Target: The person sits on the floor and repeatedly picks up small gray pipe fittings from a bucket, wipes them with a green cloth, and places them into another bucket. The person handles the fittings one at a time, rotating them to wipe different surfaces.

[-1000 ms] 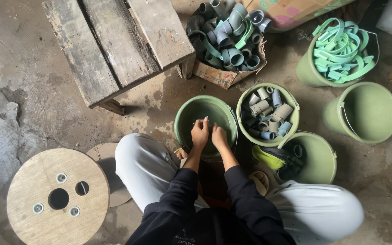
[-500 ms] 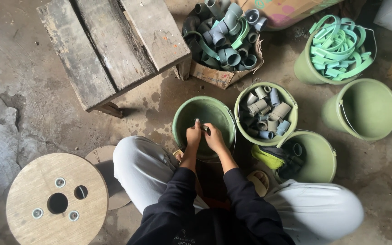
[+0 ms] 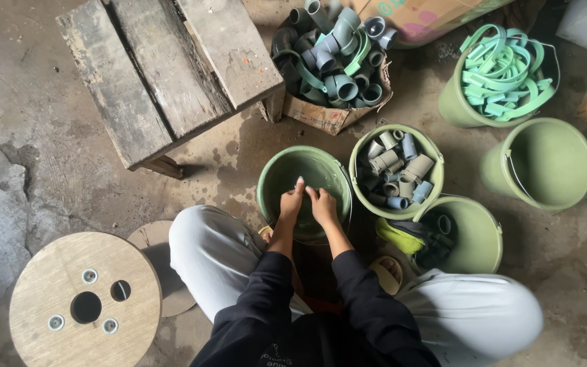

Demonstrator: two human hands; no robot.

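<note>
At the near edge of the view, a person sat low on the concrete floor [image 3: 49, 177] in a dark long-sleeved top and pale trousers, knees spread to either side. A round wooden spool end [image 3: 84, 300] with a centre hole lay flat at the near left, beside the left knee.

Between the knees stood a green bucket [image 3: 273, 182], and both hands reached into it. The left hand [image 3: 291, 205] and the right hand [image 3: 323, 207] were close together over the bucket's inside, fingertips meeting at a small item too tiny to make out; whether either hand was clamped on it could not be told.

Just right of that bucket, touching it, sat a second green bucket [image 3: 431, 153] full of short grey and beige pipe fittings. Near right, a tilted green bucket [image 3: 477, 234] held a yellow-green cloth and dark pieces. Farther right an open green bucket [image 3: 552, 163] leaned on its side.

Beyond the hands, a cardboard box [image 3: 324, 114] carried grey pipe elbows and a few green strips. Left of it stood a weathered wooden table [image 3: 164, 68]. At the far right, another bucket [image 3: 456, 105] overflowed with mint-green plastic strips.
</note>
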